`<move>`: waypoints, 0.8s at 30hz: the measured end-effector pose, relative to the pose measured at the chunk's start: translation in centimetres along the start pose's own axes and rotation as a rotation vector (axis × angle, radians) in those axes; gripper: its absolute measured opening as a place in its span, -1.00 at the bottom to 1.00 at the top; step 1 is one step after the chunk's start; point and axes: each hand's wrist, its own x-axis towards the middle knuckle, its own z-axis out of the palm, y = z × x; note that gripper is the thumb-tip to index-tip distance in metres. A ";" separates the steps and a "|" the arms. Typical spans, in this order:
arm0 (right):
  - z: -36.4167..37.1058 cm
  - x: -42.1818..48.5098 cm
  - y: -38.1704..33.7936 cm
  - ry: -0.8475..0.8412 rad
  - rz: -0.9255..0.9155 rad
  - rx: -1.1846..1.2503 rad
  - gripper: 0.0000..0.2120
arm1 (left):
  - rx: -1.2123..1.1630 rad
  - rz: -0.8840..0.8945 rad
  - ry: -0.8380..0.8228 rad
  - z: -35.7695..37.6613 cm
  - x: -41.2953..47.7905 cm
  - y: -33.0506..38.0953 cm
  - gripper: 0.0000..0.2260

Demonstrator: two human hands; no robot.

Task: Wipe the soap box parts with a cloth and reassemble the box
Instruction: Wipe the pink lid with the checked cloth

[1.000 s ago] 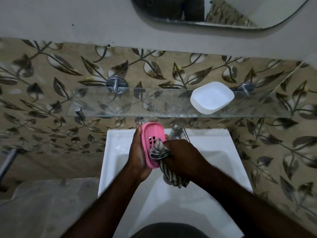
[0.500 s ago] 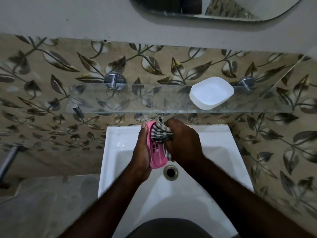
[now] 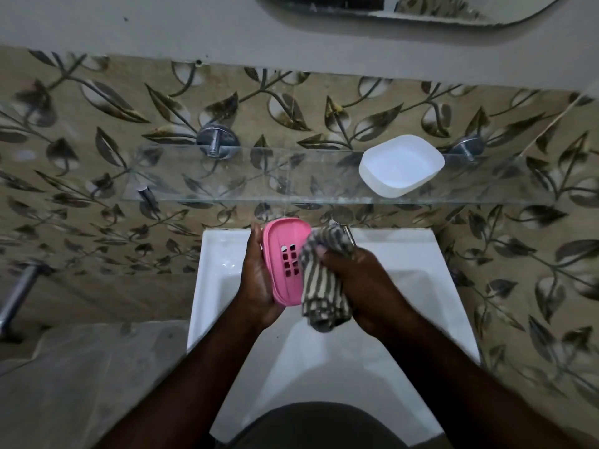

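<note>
Listing items held and standing over one white sink (image 3: 405,247).

Item 1: pink soap tray (image 3: 282,254), one piece. Oval, smooth plastic, raised rim, with a grid of small rectangular drain holes at its middle. The cloth covers the grid's right side, so the holes cannot be fully counted. It is tilted up with its face toward the camera, above the basin near the sink's back edge. The left hand (image 3: 256,283) holds it, grip clamped along the tray's left rim and lower end.

Item 2: striped cloth (image 3: 324,286), one, with grey and pale stripes. It is bunched and pressed against the tray's right side, one end hanging below. The right hand (image 3: 359,283) holds it, grip clamped on the bunched cloth.

Item 3: white box shell (image 3: 401,165), one. Rounded rectangle, open side up, resting at the right end of the glass shelf (image 3: 227,179), well apart from the tray.

Fixtures: one glass shelf on two chrome brackets (image 3: 217,141); one tap (image 3: 344,225), partly hidden behind the cloth; one mirror (image 3: 421,8), of which only the lower edge shows; leaf-patterned wall tiles (image 3: 97,124).

Hands counted: two.
</note>
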 end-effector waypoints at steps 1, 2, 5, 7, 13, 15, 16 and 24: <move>-0.4 0.4 -0.2 0.062 0.003 0.134 -0.79 | -0.028 -0.021 -0.016 -0.1 0.0 0.1 -0.30; -0.9 0.6 -0.6 0.086 0.013 0.233 -0.70 | -0.045 -0.051 -0.057 -0.4 -0.2 0.2 -0.25; -2.3 0.8 -0.8 0.064 0.027 0.299 -0.45 | -0.068 -0.101 -0.119 -1.4 -0.3 0.0 -0.21; -2.7 0.5 -0.5 0.069 0.010 0.237 -0.53 | -0.060 -0.101 -0.101 -1.5 -0.1 -0.2 -0.25; -0.1 0.1 -0.6 0.136 -0.181 -0.322 -0.86 | -0.004 -0.173 -0.099 -1.1 -0.1 -0.7 -0.34; 1.3 0.3 -0.8 0.132 -0.317 -0.534 -0.82 | 0.009 -0.173 -0.126 -0.5 -0.3 -1.0 -0.38; 1.9 0.3 -0.8 0.096 -0.387 -0.624 -0.84 | 0.001 -0.158 -0.127 -0.3 -0.4 -1.0 -0.41; 1.1 -1.0 0.8 -0.392 -0.583 -1.302 -0.80 | 0.059 -0.128 0.013 -2.3 0.5 -0.3 -0.26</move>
